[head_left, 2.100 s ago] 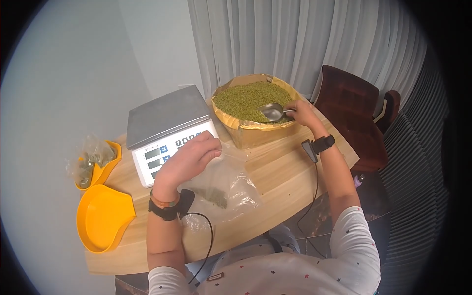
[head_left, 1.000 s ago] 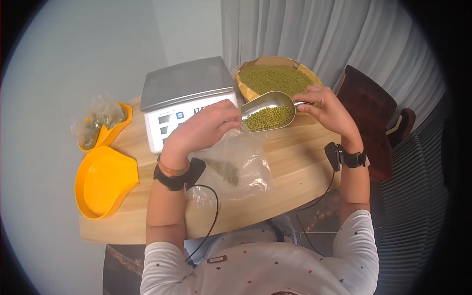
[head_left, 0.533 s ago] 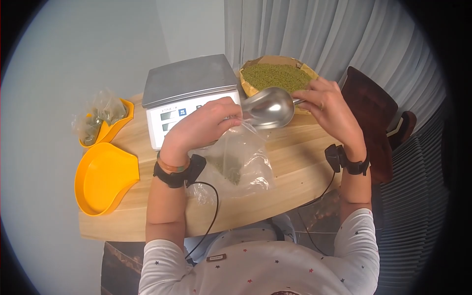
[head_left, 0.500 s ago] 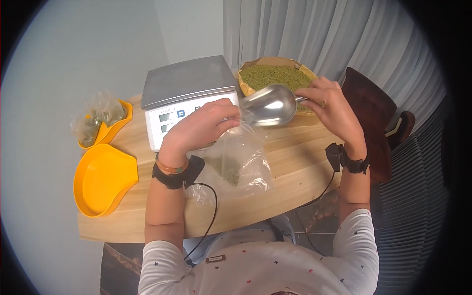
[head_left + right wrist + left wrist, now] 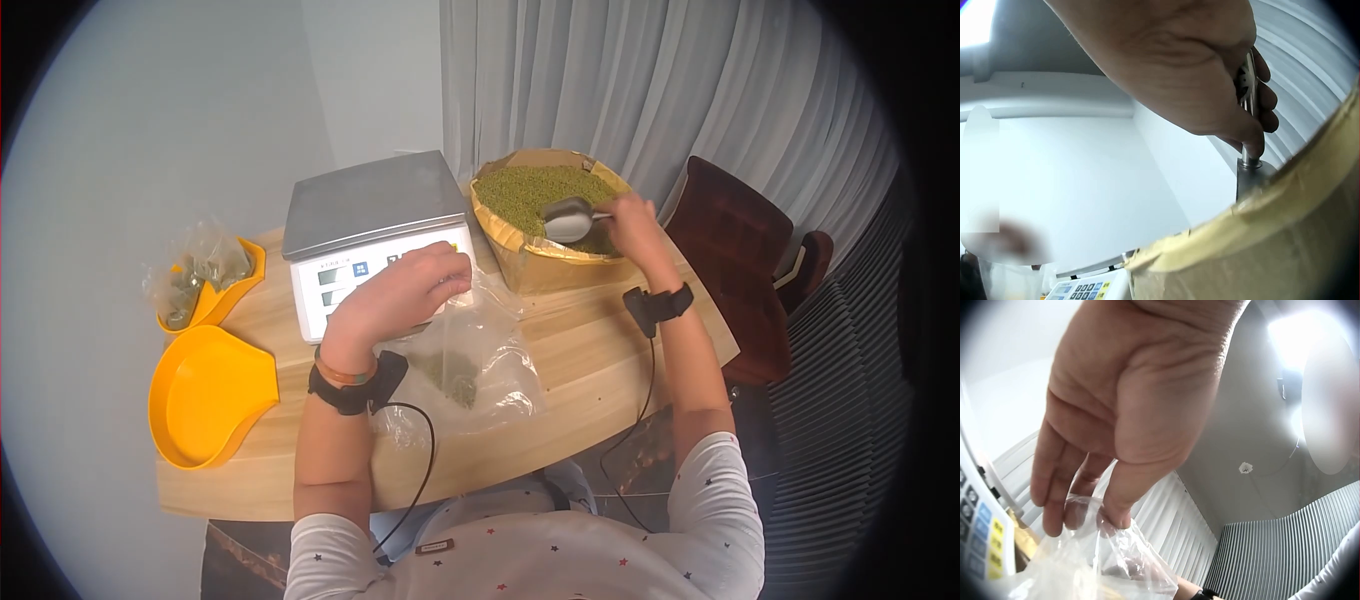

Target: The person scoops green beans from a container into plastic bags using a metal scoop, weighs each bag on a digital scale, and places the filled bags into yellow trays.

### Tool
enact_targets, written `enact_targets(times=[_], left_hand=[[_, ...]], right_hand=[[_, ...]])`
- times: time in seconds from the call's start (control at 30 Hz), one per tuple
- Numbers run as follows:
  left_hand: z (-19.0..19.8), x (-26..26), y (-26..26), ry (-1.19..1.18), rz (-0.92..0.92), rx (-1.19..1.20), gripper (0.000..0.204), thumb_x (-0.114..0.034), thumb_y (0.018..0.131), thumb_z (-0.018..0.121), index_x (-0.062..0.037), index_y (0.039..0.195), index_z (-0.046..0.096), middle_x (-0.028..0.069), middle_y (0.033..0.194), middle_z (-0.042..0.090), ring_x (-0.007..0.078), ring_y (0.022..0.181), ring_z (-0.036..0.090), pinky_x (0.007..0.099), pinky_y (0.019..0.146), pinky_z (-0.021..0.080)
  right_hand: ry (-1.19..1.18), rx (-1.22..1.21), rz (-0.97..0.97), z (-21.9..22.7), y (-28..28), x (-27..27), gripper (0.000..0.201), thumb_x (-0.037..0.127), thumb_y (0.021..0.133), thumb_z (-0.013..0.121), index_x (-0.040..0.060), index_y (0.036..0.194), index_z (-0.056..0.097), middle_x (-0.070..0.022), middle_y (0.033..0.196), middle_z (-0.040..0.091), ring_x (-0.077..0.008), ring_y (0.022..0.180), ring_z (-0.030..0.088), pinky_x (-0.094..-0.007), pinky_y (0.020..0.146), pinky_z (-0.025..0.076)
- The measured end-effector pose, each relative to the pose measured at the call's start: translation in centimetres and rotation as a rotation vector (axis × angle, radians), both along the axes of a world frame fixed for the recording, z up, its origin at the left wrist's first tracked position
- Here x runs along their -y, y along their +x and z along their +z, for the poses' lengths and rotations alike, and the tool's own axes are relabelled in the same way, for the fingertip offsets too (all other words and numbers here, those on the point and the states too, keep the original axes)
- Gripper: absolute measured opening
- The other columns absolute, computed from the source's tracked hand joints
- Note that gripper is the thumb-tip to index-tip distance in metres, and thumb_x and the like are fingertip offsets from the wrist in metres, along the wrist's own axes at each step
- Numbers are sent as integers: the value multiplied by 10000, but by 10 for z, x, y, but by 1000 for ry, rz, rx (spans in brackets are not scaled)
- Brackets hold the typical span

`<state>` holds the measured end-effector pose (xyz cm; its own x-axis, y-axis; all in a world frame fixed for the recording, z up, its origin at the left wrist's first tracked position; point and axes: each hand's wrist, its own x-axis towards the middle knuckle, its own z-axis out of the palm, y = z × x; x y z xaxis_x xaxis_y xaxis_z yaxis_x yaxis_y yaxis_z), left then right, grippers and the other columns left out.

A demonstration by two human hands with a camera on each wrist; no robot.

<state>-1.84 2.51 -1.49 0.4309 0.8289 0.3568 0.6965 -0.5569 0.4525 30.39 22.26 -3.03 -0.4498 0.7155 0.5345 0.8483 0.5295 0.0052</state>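
Right grip (image 5: 634, 238) closed round handle of scoop (image 5: 568, 222); long axis runs left from it, bowl at the beans (image 5: 530, 190). Left grip (image 5: 402, 294) pinches bag (image 5: 497, 362) by its top; bag drapes toward me.

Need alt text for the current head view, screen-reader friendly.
A person's right hand holds a metal scoop in a box of green beans, while the left hand pinches a clear plastic bag beside a scale. Two yellow trays sit at left.
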Motion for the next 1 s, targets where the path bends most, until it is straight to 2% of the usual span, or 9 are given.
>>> enact_targets(times=[0.1,0.2,0.27,0.5,0.57,0.6,0.67,0.83,1.0], left_hand=[[-1,-1,0,18,-3,-5,172,-180,975,583,-21,1024,625,137,962,600,348,939,588,427,824,484],[-1,-1,1,17,2,-4,175,-180,971,589,-17,1021,627,139,964,603,349,942,588,427,827,485],[0,0,1,12,6,-2,176,-179,969,591,-14,1017,629,139,963,604,350,943,588,426,828,486],[1,0,1,9,13,-4,156,-155,964,587,-8,985,632,139,947,605,348,934,590,419,828,488],[1,-1,0,22,0,-16,150,-151,964,586,-9,985,631,138,948,605,347,933,591,418,828,488],[0,-1,0,20,1,-15,147,-150,965,585,-11,984,630,136,946,604,346,934,591,417,827,488],[1,0,1,20,0,-13,144,-149,965,584,-13,982,629,135,944,603,344,934,590,416,827,488],[-1,0,1,36,4,29,148,-163,970,586,-19,985,621,126,955,598,337,926,587,413,820,485],[1,0,1,16,14,3,149,-167,974,582,-24,992,620,124,966,598,334,933,589,413,822,485]], right_hand=[[-130,-17,32,-22,-12,-10,224,53,822,709,103,1030,777,-157,978,697,-344,1033,603,-467,896,413],[-252,-129,82,-32,-14,-15,229,70,834,716,97,1055,769,-169,1013,716,-349,1050,625,-473,918,413],[-431,-261,86,-34,-11,-17,241,84,847,726,90,1086,756,-174,1028,725,-343,1025,661,-453,911,453],[-458,-428,125,-42,12,-32,246,86,857,739,61,1101,741,-167,976,733,-297,927,695,-370,825,520],[-492,-568,166,-39,19,-32,236,71,877,726,15,1106,727,-122,966,742,-213,896,675,-330,827,506],[-493,-567,163,-40,22,-34,236,71,877,726,15,1106,727,-122,966,742,-213,896,675,-330,827,506],[-567,-745,214,-43,27,-35,231,53,899,705,-27,1115,710,-76,987,734,-142,898,631,-290,824,491],[-549,-763,247,-46,36,-31,233,38,914,687,-31,1136,704,-59,1017,731,-123,915,621,-279,828,486],[-528,-720,236,-23,38,-9,250,39,914,687,-34,1154,697,-64,1031,734,-122,925,623,-281,834,492]])
